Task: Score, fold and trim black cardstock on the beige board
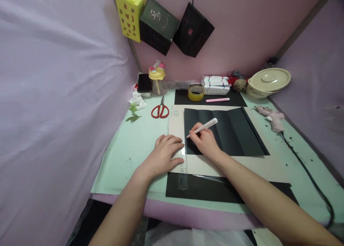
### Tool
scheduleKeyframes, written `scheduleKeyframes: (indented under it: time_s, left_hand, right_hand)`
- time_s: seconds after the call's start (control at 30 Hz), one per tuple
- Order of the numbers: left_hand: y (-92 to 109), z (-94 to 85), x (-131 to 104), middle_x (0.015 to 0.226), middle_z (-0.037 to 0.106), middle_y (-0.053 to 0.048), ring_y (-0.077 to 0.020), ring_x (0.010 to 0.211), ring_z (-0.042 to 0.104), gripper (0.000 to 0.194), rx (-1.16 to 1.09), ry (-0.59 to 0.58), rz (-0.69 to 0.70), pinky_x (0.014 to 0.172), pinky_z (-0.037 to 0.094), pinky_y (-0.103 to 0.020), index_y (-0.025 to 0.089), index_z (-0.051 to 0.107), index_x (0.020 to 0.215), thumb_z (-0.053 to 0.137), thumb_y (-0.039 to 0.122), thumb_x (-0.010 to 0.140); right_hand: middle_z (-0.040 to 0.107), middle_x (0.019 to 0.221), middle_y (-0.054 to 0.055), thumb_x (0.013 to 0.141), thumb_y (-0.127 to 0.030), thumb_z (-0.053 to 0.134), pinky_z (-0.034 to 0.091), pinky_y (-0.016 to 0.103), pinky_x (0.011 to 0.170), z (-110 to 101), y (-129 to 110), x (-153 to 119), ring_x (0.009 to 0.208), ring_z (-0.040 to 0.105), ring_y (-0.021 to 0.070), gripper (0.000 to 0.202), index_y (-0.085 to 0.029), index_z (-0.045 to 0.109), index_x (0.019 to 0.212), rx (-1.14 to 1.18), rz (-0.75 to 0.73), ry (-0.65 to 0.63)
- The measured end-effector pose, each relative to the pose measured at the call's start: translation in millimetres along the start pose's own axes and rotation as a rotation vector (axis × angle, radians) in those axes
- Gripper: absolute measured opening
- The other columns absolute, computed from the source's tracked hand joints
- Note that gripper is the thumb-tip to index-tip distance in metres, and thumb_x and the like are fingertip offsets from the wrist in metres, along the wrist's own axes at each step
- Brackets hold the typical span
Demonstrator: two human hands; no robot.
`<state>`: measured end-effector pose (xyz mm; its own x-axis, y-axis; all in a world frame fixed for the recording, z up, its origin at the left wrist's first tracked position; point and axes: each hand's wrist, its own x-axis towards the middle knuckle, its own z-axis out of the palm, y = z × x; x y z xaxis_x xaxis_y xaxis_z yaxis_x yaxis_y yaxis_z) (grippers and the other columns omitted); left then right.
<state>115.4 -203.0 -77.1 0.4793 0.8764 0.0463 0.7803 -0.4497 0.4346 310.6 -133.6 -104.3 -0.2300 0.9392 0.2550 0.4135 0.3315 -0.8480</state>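
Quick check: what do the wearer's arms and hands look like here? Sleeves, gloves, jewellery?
Both forearms are bare to the bottom edge of the picture, with no sleeves in view. The left hand and right hand wear no gloves. No rings, watch or wristband show, and no markings on either arm.

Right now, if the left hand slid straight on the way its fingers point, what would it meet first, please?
The left hand lies flat, fingers pointing right onto the clear ruler. Going straight on, it would probably meet the right hand holding the white pen on the black paper, just past the ruler.
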Motion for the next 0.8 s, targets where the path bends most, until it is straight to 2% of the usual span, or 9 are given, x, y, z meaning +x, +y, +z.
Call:
scheduleKeyframes:
  time_s: [0.13, 0.23, 0.3, 0.4, 0.5, 0.6, 0.7, 0.8]
  left_hand:
    - [-1, 0.7, 0, 0.125, 0.058, -0.005, -0.0272, 0.123, 0.046, 0.039, -0.005, 0.013, 0.005, 0.113, 0.020, -0.053, 0.026, 0.060, 0.117, 0.070, 0.038, 0.082]
    - [-2, 1.2, 0, 0.122, 0.058, -0.005, -0.0268, 0.120, 0.047, 0.039, -0.020, 0.031, 0.019, 0.113, 0.022, -0.051, 0.025, 0.060, 0.116, 0.070, 0.040, 0.081]
    - [-2, 1.8, 0, 0.122, 0.057, -0.006, -0.0268, 0.119, 0.047, 0.039, -0.030, 0.042, 0.024, 0.112, 0.026, -0.050, 0.024, 0.060, 0.116, 0.070, 0.041, 0.081]
    - [-2, 3.2, -1, 0.127, 0.053, -0.008, -0.0278, 0.122, 0.044, 0.040, -0.043, 0.050, 0.013, 0.109, 0.031, -0.048, 0.023, 0.059, 0.116, 0.070, 0.040, 0.081]
    - [-2, 4.4, -3, 0.135, 0.047, -0.009, -0.0297, 0.128, 0.039, 0.040, -0.048, 0.051, 0.000, 0.111, 0.031, -0.050, 0.023, 0.058, 0.115, 0.070, 0.039, 0.081]
    - [-4, 5.6, -3, 0.141, 0.045, -0.008, -0.0307, 0.135, 0.034, 0.039, -0.043, 0.029, -0.004, 0.114, 0.025, -0.053, 0.024, 0.056, 0.118, 0.066, 0.040, 0.084]
    - [-7, 6.3, -2, 0.143, 0.045, -0.008, -0.0305, 0.139, 0.031, 0.041, -0.053, 0.000, -0.016, 0.116, 0.019, -0.056, 0.025, 0.053, 0.123, 0.064, 0.040, 0.087]
    - [-10, 4.9, -1, 0.140, 0.046, -0.009, -0.0298, 0.136, 0.034, 0.046, -0.107, 0.014, -0.026, 0.115, 0.023, -0.054, 0.026, 0.052, 0.126, 0.067, 0.039, 0.085]
  right_hand:
    - [0.056, 0.069, -0.002, 0.090, -0.036, 0.052, 0.042, 0.027, 0.065, -7, -5, -2, 0.065, 0.053, 0.0139, 0.019, -0.022, 0.056, 0.077, 0.073, -0.053, 0.227]
    - [0.056, 0.066, -0.003, 0.094, -0.039, 0.049, 0.043, 0.027, 0.057, -19, -17, -7, 0.058, 0.052, 0.0126, 0.020, -0.023, 0.061, 0.094, 0.188, -0.065, 0.244]
    - [0.055, 0.062, -0.004, 0.095, -0.038, 0.047, 0.042, 0.026, 0.052, -35, -27, -10, 0.051, 0.050, 0.0112, 0.022, -0.024, 0.061, 0.102, 0.221, -0.060, 0.258]
    - [0.059, 0.066, -0.002, 0.093, -0.038, 0.052, 0.045, 0.026, 0.055, -74, -29, -10, 0.055, 0.055, 0.0114, 0.019, -0.024, 0.063, 0.099, 0.156, -0.081, 0.379]
    - [0.066, 0.078, 0.004, 0.087, -0.040, 0.060, 0.050, 0.031, 0.068, -121, -2, -1, 0.070, 0.063, 0.0160, 0.021, -0.023, 0.062, 0.100, -0.024, -0.027, 0.443]
    - [0.069, 0.085, 0.005, 0.081, -0.045, 0.061, 0.047, 0.037, 0.074, -155, 45, 6, 0.078, 0.064, 0.0210, 0.027, -0.023, 0.060, 0.095, -0.267, 0.199, 0.420]
    - [0.067, 0.087, 0.005, 0.078, -0.047, 0.058, 0.042, 0.037, 0.074, -169, 83, 5, 0.079, 0.060, 0.0219, 0.028, -0.023, 0.059, 0.092, -0.450, 0.382, 0.449]
    - [0.064, 0.079, 0.006, 0.076, -0.047, 0.059, 0.039, 0.036, 0.068, -171, 99, 0, 0.071, 0.056, 0.0217, 0.027, -0.022, 0.058, 0.086, -0.473, 0.466, 0.425]
